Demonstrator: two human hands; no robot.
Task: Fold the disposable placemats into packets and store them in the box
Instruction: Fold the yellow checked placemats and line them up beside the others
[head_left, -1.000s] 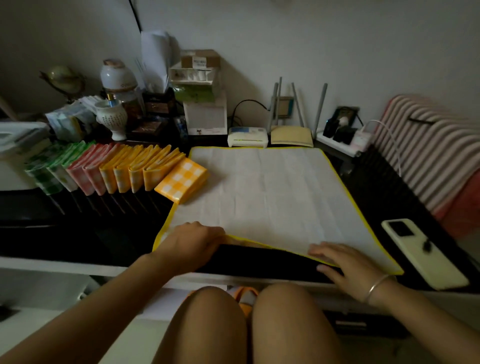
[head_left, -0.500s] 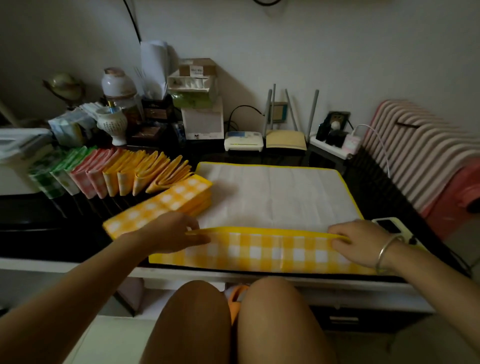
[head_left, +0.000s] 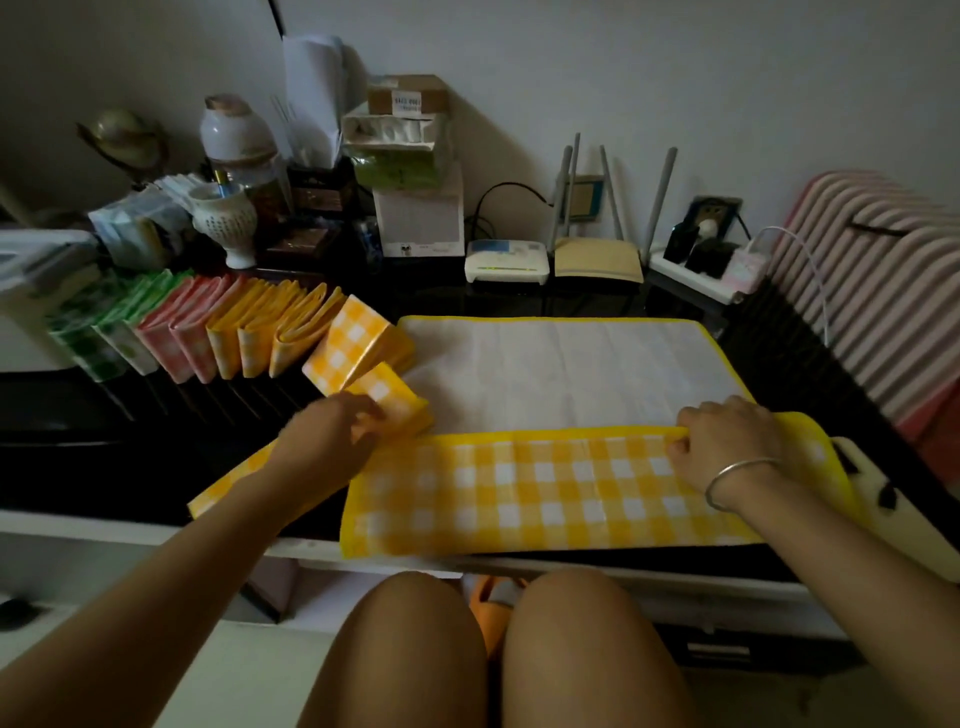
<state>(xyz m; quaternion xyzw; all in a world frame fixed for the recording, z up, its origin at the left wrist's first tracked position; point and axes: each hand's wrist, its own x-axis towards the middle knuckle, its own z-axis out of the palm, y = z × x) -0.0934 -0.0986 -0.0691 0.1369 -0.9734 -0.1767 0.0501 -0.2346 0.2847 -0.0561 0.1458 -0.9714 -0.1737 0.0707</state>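
Both grips (head_left: 332, 431) (head_left: 727, 436) on placemat (head_left: 545, 483) fold

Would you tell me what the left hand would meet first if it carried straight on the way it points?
The left hand would most likely meet the yellow checked packet lying right in front of it; blur hides whether they touch.

head cam | I get one wide-angle view from above the near edge of the desk (head_left: 104, 457) | facing forward and down toward its far edge and the wall (head_left: 675, 78) | close in
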